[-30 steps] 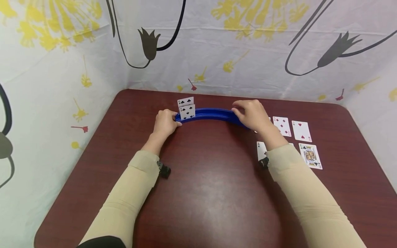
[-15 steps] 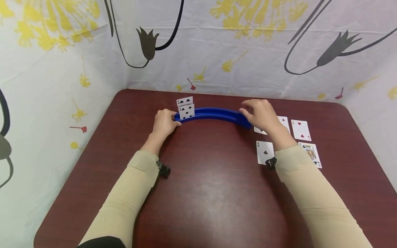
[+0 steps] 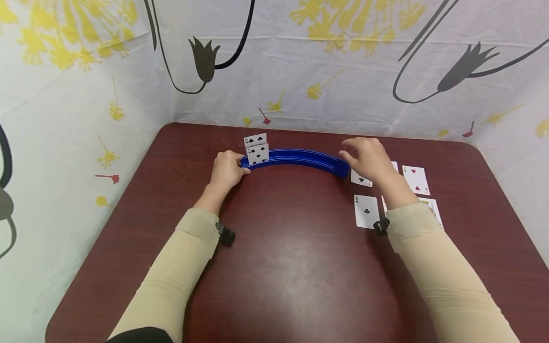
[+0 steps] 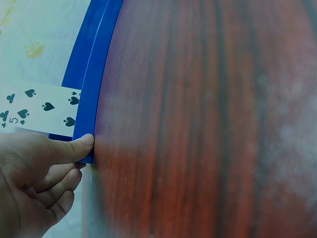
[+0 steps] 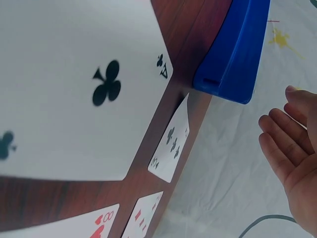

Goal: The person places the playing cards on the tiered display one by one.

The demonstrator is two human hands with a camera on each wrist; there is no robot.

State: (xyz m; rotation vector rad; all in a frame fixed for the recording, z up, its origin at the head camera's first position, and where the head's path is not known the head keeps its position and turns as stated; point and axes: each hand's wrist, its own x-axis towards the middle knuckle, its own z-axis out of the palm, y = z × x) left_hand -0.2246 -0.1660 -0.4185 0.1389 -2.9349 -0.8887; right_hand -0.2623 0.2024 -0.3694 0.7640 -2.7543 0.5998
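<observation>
With thumb in front and fingers behind, my left hand point(image 3: 226, 169) pinches the left end of a curved blue card holder point(image 3: 300, 156). Two playing cards stand in it beside that hand: a five of spades point(image 3: 258, 155) in front and a six of clubs point(image 3: 256, 139) behind. My right hand point(image 3: 364, 157) hovers just past the holder's right end, above the laid-out cards. Its fingers are relaxed and hold nothing in the right wrist view. Under and near it lie a three of clubs point(image 5: 171, 141) and an ace of clubs point(image 3: 366, 211).
Further right on the dark red table point(image 3: 279, 267) lie a two of hearts point(image 3: 415, 180) and a partly covered face card point(image 3: 432, 209). An eight of hearts point(image 5: 89, 223) and a diamond card point(image 5: 142, 215) show in the right wrist view. A patterned cloth point(image 3: 274, 85) hangs behind.
My right hand has moved right, from over the holder's right part to beyond its end, uncovering that end and the ace of clubs. My left hand stays on the holder.
</observation>
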